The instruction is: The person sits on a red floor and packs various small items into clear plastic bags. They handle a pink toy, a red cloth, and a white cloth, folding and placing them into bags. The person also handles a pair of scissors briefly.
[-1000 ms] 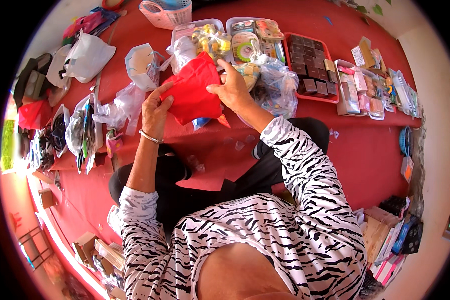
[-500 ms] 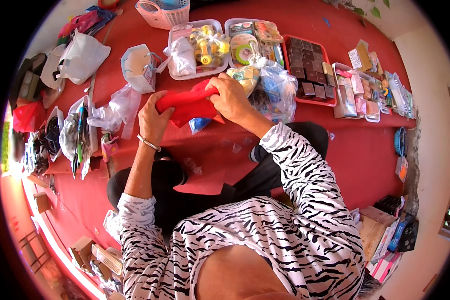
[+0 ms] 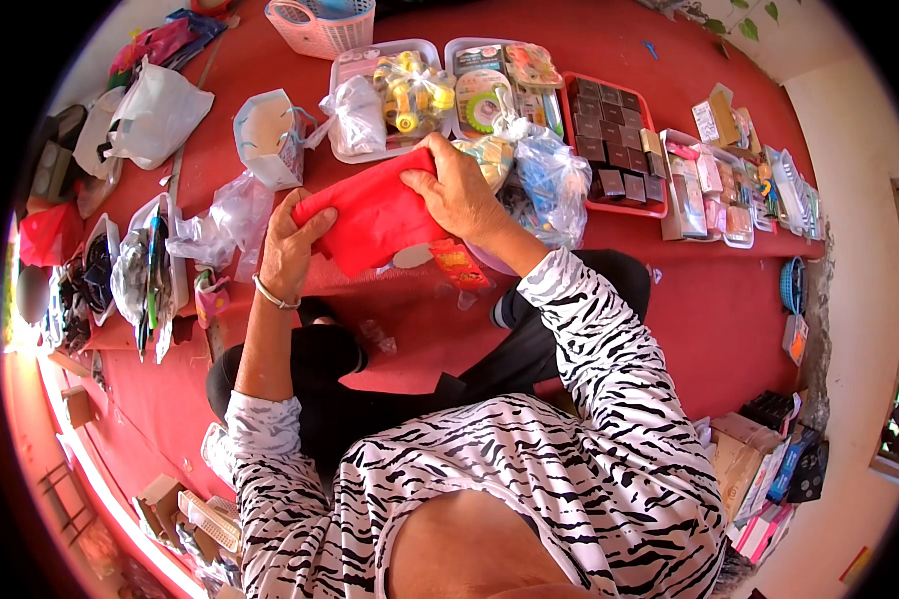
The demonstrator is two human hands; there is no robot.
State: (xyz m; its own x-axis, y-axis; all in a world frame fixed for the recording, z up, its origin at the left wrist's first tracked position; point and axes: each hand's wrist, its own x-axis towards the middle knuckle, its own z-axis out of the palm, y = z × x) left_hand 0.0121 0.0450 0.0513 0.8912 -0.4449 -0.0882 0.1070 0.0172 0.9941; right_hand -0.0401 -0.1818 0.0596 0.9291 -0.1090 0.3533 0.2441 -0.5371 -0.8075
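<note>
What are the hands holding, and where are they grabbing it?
A red bag: the left hand grips its left end, the right hand its upper right edge.

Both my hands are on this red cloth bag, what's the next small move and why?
Probably press the fold flat. The left hand grips the red cloth bag at its left end, the right hand presses its upper right edge, and the cloth looks loosely bunched between them.
</note>
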